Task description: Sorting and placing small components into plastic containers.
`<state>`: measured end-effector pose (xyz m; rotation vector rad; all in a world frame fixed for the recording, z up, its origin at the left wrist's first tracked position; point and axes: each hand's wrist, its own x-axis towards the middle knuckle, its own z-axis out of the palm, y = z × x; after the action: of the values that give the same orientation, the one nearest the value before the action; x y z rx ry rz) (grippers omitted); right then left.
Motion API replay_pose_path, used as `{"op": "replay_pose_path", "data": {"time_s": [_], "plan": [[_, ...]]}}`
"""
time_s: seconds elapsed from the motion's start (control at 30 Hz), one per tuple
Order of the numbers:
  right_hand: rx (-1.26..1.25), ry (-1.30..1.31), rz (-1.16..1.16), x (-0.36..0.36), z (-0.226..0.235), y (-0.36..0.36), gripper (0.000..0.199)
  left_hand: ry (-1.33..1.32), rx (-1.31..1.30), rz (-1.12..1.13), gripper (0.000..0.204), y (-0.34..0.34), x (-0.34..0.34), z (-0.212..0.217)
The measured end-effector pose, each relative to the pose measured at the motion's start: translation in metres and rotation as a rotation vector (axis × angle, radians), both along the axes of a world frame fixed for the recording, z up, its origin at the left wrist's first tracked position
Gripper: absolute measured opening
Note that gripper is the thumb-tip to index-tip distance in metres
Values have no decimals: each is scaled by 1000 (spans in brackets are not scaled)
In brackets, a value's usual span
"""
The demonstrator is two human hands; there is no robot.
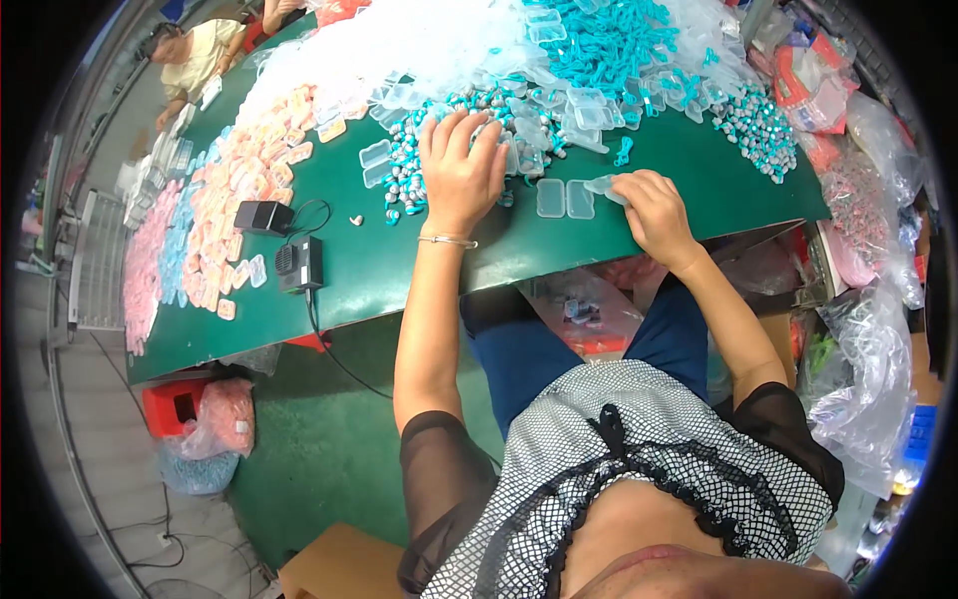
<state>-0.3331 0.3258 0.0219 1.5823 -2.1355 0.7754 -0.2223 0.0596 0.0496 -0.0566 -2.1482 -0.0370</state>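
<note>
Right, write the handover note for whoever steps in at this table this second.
Left hand: palm down, fingers spread on the heap of small teal-and-grey pieces; whether it has a grip on any piece cannot be told.
Right hand: pinching a small clear plastic case at the edge of the green table.
An open clear hinged case lies empty between the hands.
Done: rows of filled orange packs lie to the left.
Left: the large piles of clear cases and teal pieces behind the hands.
</note>
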Motion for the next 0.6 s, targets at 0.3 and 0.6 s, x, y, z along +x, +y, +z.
{"op": "replay_pose_path", "data": {"time_s": [0.3,0.6], "plan": [[69,-98,19,3,8,9,42,-320,279,-15,33,83,43,-34],[180,116,125,10,-8,-31,40,-249,476,-24,35,107,49,-51]]}}
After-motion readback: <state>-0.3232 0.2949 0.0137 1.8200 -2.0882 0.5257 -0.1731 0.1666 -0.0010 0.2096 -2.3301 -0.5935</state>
